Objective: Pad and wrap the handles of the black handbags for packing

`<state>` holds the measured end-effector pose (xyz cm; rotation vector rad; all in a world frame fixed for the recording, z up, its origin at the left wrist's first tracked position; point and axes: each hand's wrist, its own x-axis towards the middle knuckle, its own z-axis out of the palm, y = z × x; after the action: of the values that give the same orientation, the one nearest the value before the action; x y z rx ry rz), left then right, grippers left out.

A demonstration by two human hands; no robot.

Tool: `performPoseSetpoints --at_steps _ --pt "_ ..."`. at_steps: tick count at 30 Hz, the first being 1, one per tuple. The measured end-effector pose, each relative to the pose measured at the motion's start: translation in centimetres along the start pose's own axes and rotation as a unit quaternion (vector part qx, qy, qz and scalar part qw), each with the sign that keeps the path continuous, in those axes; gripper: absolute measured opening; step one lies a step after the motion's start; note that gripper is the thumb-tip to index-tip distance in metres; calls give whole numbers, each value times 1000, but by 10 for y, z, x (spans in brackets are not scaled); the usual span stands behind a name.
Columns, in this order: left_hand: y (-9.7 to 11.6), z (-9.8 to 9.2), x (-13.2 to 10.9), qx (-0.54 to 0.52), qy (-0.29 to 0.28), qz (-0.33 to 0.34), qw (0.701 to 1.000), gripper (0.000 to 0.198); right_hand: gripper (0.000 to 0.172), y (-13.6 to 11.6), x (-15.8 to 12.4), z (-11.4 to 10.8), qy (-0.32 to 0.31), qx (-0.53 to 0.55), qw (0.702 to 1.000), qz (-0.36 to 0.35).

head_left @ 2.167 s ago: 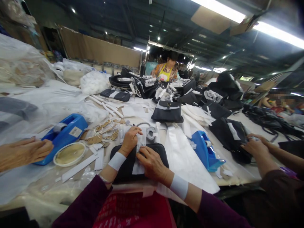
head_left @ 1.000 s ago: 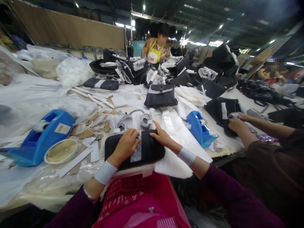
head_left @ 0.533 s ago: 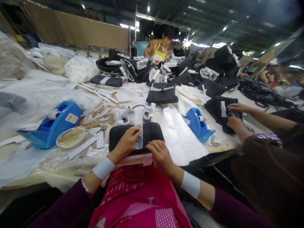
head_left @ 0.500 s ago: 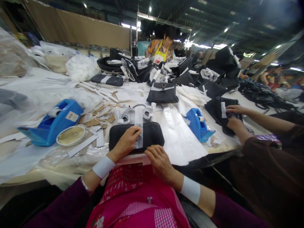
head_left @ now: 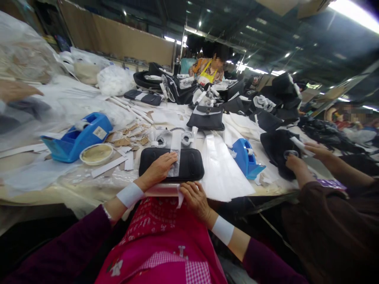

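A black bag (head_left: 191,163) lies flat at the table's front edge, with a pale paper strip (head_left: 175,141) running across its middle. My left hand (head_left: 158,169) rests on the bag, fingers stretched out and their tips on the strip. Just below the bag's lower right corner, my right hand (head_left: 197,199) is at the table edge with bent fingers. Its fingertips are closed on a small whitish strip of tape (head_left: 179,199) that hangs over the edge; the thumb is mostly hidden. Wrapped handle parts (head_left: 160,142) lie behind the bag.
Blue tape dispensers stand left (head_left: 78,138) and right (head_left: 247,157). Near the left one sits a round tub (head_left: 97,154). White sheets (head_left: 226,173) lie right of the bag. More black bags (head_left: 207,118) are piled behind. A co-worker's hands (head_left: 299,163) handle another bag at right.
My left fingers have straightened over the strip on the bag. Beside my right fingertips the tape now hangs lower and plainer. Another person's hand has appeared at far left; the view has shifted.
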<state>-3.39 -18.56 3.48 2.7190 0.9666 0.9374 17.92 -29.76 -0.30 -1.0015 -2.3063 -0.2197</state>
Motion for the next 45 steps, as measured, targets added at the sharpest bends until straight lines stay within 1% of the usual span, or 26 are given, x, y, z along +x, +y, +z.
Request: performPoseSetpoints --at_steps 4,7,8,10,14,16,20,24,27,29,32,34,36,38,40,42,45 --pt "-2 -1 -1 8 -3 16 1000 36 31 -5 4 -10 30 95 995 13" --pt "-4 -2 -2 14 -7 24 1000 37 30 -8 7 -12 55 127 990 41" --pt "-4 -2 -3 17 -7 27 999 38 26 -9 8 -12 62 125 989 46" --pt "-4 -2 -4 23 -11 33 999 41 21 -12 11 -14 60 110 992 31" --pt "-3 -3 -5 41 -25 36 998 44 27 -23 16 -19 37 86 995 -38" --pt "-2 -2 -5 51 -26 33 998 45 29 -31 18 -20 30 74 995 -53" --pt "0 0 -5 68 -28 26 997 45 28 -46 17 -19 25 64 996 -51" --pt "0 2 -3 85 -35 25 995 46 34 -58 12 -18 26 64 997 -40" --pt "0 3 -1 97 -44 19 994 46 36 -63 9 -23 26 70 997 -36" --pt "1 3 -1 101 -47 14 994 47 36 -63 14 -30 20 83 996 -30" --pt "1 3 0 98 -47 9 994 48 30 -56 35 -45 15 117 993 -23" --pt "1 3 0 95 -44 5 994 48 27 -45 59 -53 16 141 990 -9" --pt "1 3 -1 91 -45 6 995 49 27 -29 86 -55 13 152 988 11" --pt "0 4 -3 82 -36 5 996 53 29 -11 112 -50 18 131 990 39" --pt "-2 5 -5 67 -13 0 998 54 28 8 133 -39 26 90 994 65" --pt "-4 5 -6 41 4 2 999 49 22 25 147 -26 17 59 994 92" --pt "-5 4 -6 -10 11 5 1000 42 17 43 159 -13 -21 60 989 134"
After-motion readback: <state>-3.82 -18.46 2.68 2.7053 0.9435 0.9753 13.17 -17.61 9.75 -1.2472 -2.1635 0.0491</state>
